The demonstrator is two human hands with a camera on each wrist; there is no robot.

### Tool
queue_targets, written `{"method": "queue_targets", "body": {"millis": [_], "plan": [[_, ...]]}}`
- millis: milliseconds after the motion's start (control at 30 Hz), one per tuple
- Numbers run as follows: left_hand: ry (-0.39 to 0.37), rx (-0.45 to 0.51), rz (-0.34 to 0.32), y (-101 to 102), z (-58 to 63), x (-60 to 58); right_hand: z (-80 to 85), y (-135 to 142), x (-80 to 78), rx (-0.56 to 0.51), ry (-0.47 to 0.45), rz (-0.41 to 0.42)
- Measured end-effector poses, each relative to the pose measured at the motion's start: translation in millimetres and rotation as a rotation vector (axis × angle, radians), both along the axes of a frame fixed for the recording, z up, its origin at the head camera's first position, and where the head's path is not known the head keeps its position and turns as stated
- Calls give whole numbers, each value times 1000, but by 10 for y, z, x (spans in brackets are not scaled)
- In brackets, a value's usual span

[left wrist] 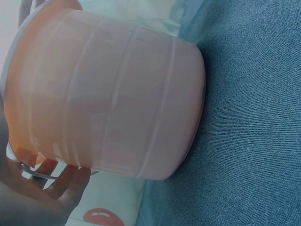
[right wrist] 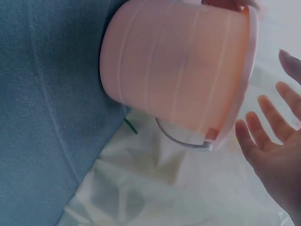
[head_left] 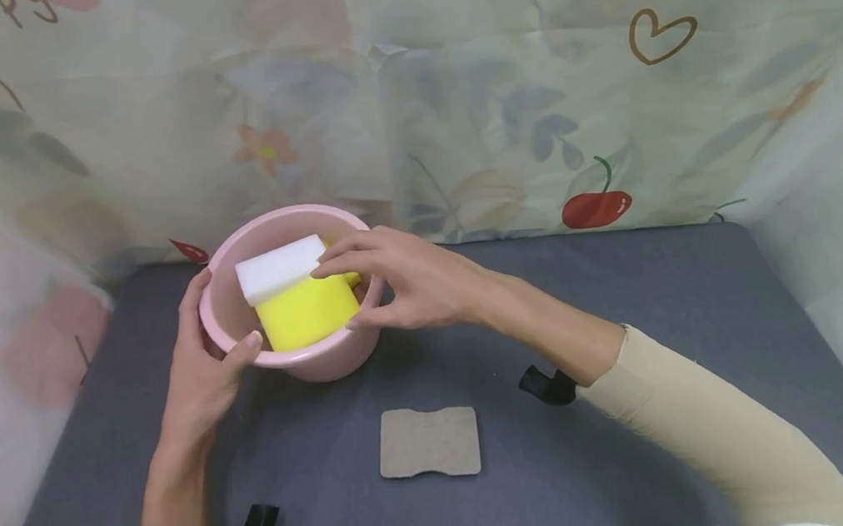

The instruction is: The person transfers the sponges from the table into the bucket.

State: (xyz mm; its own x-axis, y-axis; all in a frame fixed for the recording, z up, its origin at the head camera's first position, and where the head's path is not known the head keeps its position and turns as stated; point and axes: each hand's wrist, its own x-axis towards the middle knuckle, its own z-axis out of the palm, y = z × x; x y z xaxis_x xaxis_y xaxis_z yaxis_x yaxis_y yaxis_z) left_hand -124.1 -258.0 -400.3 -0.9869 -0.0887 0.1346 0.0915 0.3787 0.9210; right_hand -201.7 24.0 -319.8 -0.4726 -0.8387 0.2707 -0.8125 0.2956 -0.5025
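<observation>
A pink bucket (head_left: 332,358) stands upright toward the left back of the table. My left hand (head_left: 201,366) grips its rim, thumb over the near edge and fingers along the outside wall. Inside lie a white block (head_left: 279,269), like a sponge, and below it a bright yellow object (head_left: 309,313) with a small projection on its right side. Over the bucket's right rim is my right hand (head_left: 423,275), its fingertips overlapping the white block's right end in the head view. The right wrist view shows this hand (right wrist: 277,136) with fingers spread, holding nothing.
A grey-brown flat card (head_left: 428,442) with notched long edges lies in front of the bucket on the dark cloth-covered table (head_left: 319,464). A thin handle (right wrist: 181,141) hangs down the bucket's far side. A printed curtain (head_left: 455,126) closes off the back.
</observation>
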Motion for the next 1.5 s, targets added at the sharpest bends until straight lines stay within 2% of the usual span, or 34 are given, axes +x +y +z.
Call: {"method": "queue_targets", "body": {"millis": [267, 467, 800, 1167, 1500], "plan": [[11, 14, -15, 4, -6, -9, -45, 210, 203, -42, -3, -24], [4, 18, -7, 0, -6, -8, -103, 310, 343, -81, -13, 4], [1, -11, -1, -3, -2, 5, -249, 465, 605, -56, -2, 20], [-2, -27, 1, 17, 4, -14, -575, 652, 809, 15, -23, -60], [-10, -7, 13, 7, 5, 3, -875, 717, 969, -45, -90, -76]]}}
